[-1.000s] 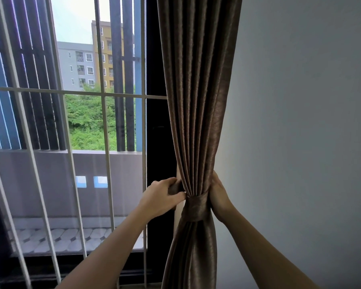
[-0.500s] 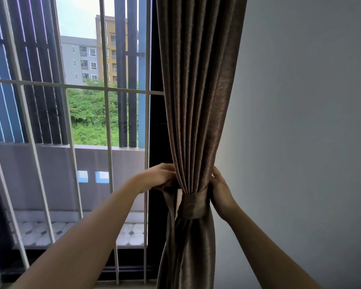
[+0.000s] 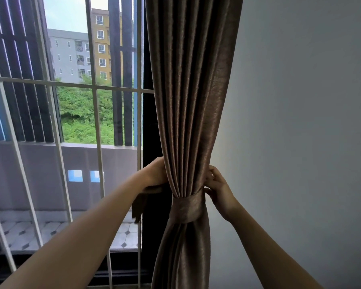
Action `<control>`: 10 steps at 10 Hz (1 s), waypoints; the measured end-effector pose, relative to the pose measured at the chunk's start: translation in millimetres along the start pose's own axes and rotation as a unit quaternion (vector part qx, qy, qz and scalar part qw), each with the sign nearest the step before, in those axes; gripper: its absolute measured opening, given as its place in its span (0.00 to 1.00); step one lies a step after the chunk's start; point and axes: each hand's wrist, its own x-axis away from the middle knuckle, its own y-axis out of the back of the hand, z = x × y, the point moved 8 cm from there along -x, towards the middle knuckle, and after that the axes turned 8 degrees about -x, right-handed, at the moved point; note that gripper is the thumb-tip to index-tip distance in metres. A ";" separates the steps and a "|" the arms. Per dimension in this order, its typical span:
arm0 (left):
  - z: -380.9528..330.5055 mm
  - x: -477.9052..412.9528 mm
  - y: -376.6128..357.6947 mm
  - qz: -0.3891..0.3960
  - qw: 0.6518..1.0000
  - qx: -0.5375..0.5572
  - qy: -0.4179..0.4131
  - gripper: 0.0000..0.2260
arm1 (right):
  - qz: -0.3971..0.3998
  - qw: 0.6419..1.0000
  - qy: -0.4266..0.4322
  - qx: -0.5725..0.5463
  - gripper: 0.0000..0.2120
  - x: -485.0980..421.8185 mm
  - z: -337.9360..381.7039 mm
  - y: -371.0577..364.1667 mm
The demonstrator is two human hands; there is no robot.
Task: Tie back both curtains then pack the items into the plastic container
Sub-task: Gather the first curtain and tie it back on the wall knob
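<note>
Step in hand: tying back this curtain [image 3: 188, 101]. The tie-back band [image 3: 187, 207] already goes round the gathered folds, so I judge that the step is near its end and only the fastening at the back remains.
Curtain: it hangs between the window grille [image 3: 96, 122] at 9 o'clock and the wall [image 3: 300, 122] at 3 o'clock. It is squeezed to a narrow waist at the band and spreads again below it.
Band: it is wrapped around the curtain, toward 6 o'clock from the middle of the view.
Left hand [image 3: 154, 176]: it is at 10 o'clock from the band and touches the left edge of the curtain. Its fingers go behind the folds and are hidden. A loose strip [image 3: 138, 205] of the same cloth comes out under the palm and hangs toward 7 o'clock, so the hand appears to grip it.
Right hand [image 3: 220, 189]: it is at 2 o'clock from the band, just beside it. The fingers [image 3: 210, 176] are curled and pinch at the right edge of the curtain. Whether they also hold an end of the band, I cannot tell.
Next move: probably the loose strip must go behind the curtain to the right side and be hooked or knotted there. This calls for tension from both hands, or the band may slip down.
Rest of task: the other curtain, the items and the plastic container are not in view.
</note>
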 end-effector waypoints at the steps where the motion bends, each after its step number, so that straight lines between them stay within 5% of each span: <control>1: 5.6 -1.8 -0.5 0.000 0.997 -0.076 -0.003 0.10 | -0.003 1.000 0.006 -0.002 0.19 -0.2 -1.5 4.1; 6: -1.2 6.2 -1.8 -0.038 0.997 -0.013 -0.062 0.10 | -0.036 0.984 -0.122 0.125 0.10 -1.9 24.2 7.9; 9: 15.1 1.3 -0.8 -0.054 0.998 0.027 -0.007 0.09 | -0.072 0.976 -0.205 0.003 0.04 -1.7 20.0 8.1; 10: 8.1 1.5 2.9 -0.063 0.995 -0.065 -0.045 0.08 | -0.123 0.967 -0.148 0.167 0.04 1.0 42.6 13.5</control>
